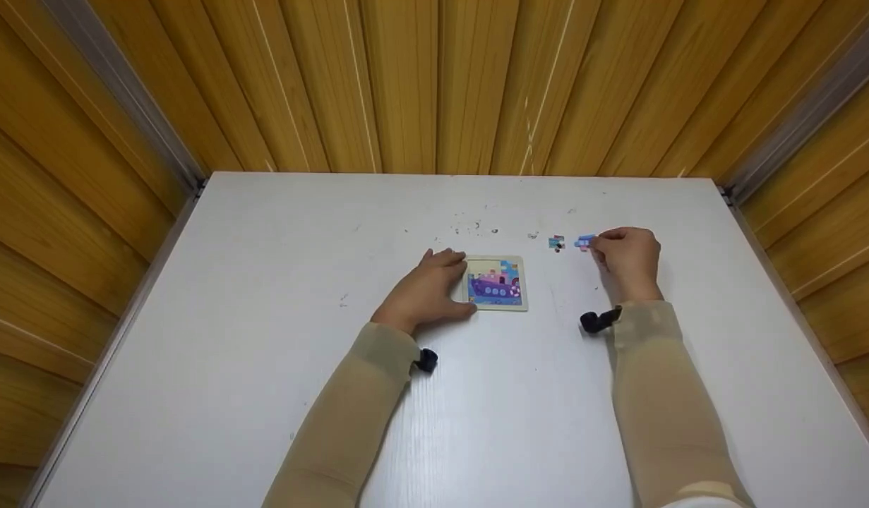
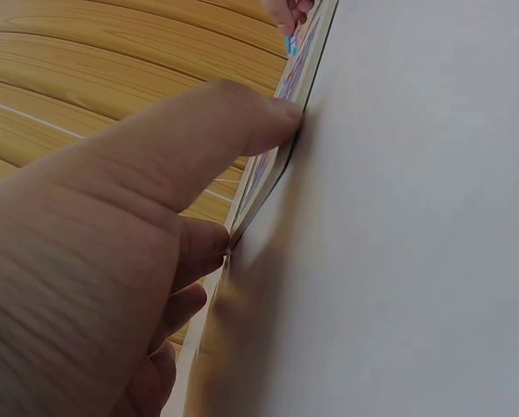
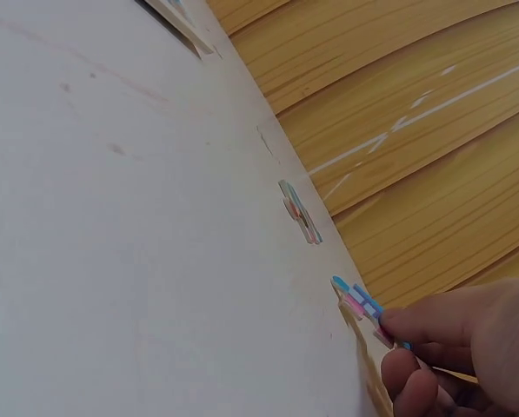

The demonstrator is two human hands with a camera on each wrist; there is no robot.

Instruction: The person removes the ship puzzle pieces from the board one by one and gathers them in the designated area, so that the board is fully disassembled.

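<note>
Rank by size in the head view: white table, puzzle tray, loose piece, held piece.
1. White table
2. Puzzle tray
3. Loose piece and held piece: too alike to rank; the latter is partly covered.

Soft light lays a blurred, brownish shadow [image 2: 246, 334] beside the left hand [image 2: 94, 234].

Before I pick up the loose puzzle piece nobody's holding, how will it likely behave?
The loose puzzle piece looks small and thin, so it's probably light. Its flat shape suggests it won't roll or tip. Pushed, it may slide easily, since the white table looks smooth.
</note>
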